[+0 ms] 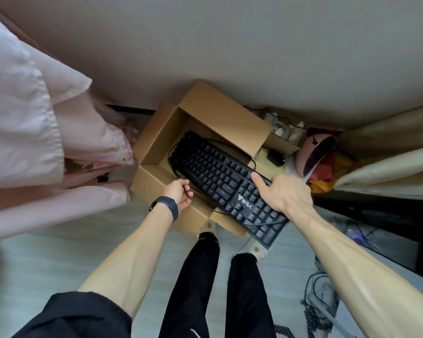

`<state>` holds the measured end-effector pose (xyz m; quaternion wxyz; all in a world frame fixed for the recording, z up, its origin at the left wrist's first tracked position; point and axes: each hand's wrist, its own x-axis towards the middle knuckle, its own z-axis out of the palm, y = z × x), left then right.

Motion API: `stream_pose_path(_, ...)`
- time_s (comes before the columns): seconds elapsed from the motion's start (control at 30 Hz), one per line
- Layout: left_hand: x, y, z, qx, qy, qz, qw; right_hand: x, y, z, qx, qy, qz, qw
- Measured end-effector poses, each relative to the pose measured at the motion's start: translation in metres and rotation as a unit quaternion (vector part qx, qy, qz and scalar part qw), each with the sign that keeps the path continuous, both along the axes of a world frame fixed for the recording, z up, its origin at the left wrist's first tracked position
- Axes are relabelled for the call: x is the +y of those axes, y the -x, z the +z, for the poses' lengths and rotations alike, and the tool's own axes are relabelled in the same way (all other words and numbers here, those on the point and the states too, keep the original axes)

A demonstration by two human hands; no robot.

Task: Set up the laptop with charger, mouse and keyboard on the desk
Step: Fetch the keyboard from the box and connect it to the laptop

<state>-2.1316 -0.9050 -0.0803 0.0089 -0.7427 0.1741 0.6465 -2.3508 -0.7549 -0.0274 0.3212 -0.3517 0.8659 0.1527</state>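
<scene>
A black keyboard (220,179) lies slanted across an open cardboard box (156,140) on the floor, its far end inside the box and its near end sticking out over the rim. My right hand (282,191) grips the keyboard's right edge, thumb on the keys. My left hand (178,195) holds the keyboard's thin black cable (200,203), which loops along the box's near edge. No laptop or charger can be identified. A small black object that may be a mouse (275,156) lies behind the box.
Pink bedding (34,118) hangs at the left. Behind the box are white cables (281,128), a pink item (315,154) and coloured cloth. Tangled cords (320,301) lie on the pale floor at the right. My legs in black trousers stand just in front of the box.
</scene>
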Motion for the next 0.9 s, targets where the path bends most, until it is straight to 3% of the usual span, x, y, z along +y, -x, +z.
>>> stream_pose_path(0.1, 0.005, -0.011, 0.028, 0.028, 0.004, 0.033, 0.999, 0.032, 0.003, 0.021, -0.014, 0.007, -0.033, 0.999)
stream_pose_path(0.33, 0.019, -0.01, 0.104, -0.005, 0.1, 0.084, 0.991, 0.112, -0.003, 0.103, -0.047, 0.077, -0.128, 0.988)
stream_pose_path(0.53, 0.026, 0.027, 0.205, 0.172, 0.037, 0.146, 0.974, 0.195, -0.028, 0.194, -0.02, 0.173, -0.245, 0.954)
stream_pose_path(0.67, 0.045, 0.08, 0.255, 0.191, 0.071, -0.007, 0.979, 0.262, -0.041, 0.25, 0.034, 0.207, -0.331, 0.92)
stream_pose_path(0.73, 0.063, 0.11, 0.28, 0.205, 0.113, -0.112, 0.966, 0.298, -0.054, 0.274, 0.067, 0.207, -0.387, 0.896)
stream_pose_path(0.83, 0.09, 0.154, 0.314, 0.241, 0.154, -0.252, 0.925, 0.349, -0.079, 0.3, 0.098, 0.198, -0.462, 0.859)
stream_pose_path(0.9, 0.109, 0.178, 0.328, 0.261, 0.207, -0.363, 0.87, 0.386, -0.099, 0.309, 0.109, 0.189, -0.519, 0.826)
